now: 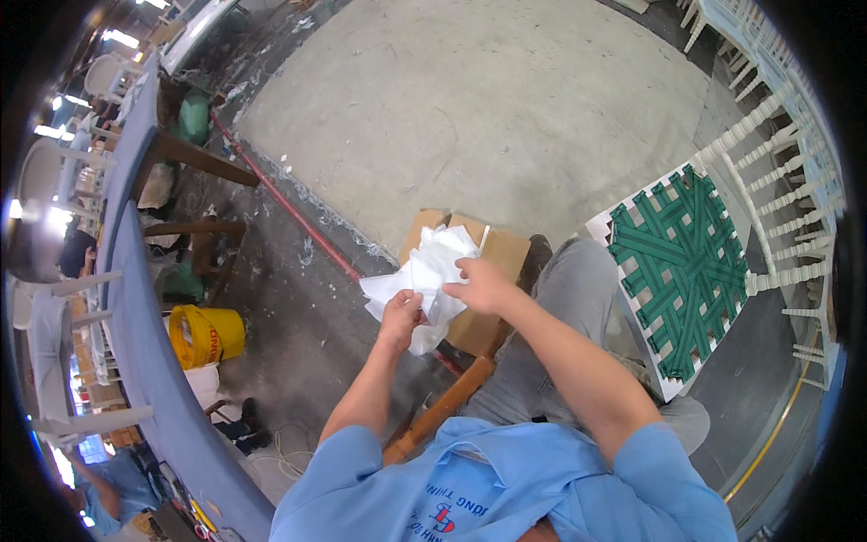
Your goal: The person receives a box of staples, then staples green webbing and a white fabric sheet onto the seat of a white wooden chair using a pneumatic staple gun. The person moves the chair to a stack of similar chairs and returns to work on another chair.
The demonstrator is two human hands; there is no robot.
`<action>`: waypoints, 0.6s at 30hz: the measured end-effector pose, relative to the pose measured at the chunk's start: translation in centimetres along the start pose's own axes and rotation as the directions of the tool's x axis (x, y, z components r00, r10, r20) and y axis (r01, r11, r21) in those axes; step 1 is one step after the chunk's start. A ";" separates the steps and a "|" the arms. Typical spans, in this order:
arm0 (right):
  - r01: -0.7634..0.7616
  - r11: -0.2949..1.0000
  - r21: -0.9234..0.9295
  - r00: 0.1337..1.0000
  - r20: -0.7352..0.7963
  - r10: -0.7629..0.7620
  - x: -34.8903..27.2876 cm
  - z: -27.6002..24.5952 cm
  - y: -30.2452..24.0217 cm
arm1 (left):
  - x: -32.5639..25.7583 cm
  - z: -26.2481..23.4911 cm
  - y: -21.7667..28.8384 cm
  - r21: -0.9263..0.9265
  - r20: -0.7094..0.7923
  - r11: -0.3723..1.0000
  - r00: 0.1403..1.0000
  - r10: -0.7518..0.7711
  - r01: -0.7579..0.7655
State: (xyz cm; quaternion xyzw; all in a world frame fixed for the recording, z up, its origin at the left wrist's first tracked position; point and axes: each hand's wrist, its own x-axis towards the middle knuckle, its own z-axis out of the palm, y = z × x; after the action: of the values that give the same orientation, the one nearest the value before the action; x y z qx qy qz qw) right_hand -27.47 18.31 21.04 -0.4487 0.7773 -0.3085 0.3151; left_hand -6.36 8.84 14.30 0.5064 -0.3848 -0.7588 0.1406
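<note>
My left hand (401,322) pinches the near edge of a loose bunch of thin white sheets (432,275), between thumb and fingers. The sheets look like paper or soft foam; which one I cannot tell. At their right side is my right hand (483,285), its thumb and forefinger spread apart at the sheets' edge. Beneath the bunch is an opened brown cardboard box (506,251), partly covered by it. To the right of my legs leans a white chair frame (673,387) with a seat of woven green webbing straps (695,262).
White turned spindles and legs (784,172) line the right side. A long blue-covered table (149,334) runs along the left, with a yellow bucket (221,332) beside it. A red pipe (298,221) crosses the littered floor. A co-worker's blue sleeve (131,474) shows at lower left.
</note>
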 end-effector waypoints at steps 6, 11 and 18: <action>-0.497 0.802 0.331 0.835 0.435 0.337 4.1 6.4 2.8 | 0.8 0.2 -1.7 0.041 0.042 0.999 0.999 0.021 -0.022; -0.526 0.823 0.216 0.782 0.503 0.367 3.9 6.2 2.3 | 1.6 -1.7 -4.2 0.083 -0.050 0.997 0.999 0.004 0.000; -0.269 0.951 0.150 0.871 0.459 0.174 1.0 3.3 2.3 | 8.0 -4.5 -5.6 0.878 -0.291 0.458 0.916 0.276 0.140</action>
State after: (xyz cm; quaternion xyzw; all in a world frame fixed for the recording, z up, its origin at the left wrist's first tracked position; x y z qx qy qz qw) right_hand -26.45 17.69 17.07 -0.3785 0.6954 -0.2408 0.5613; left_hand -4.99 5.75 4.15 0.6298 -0.7056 -0.3226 -0.0378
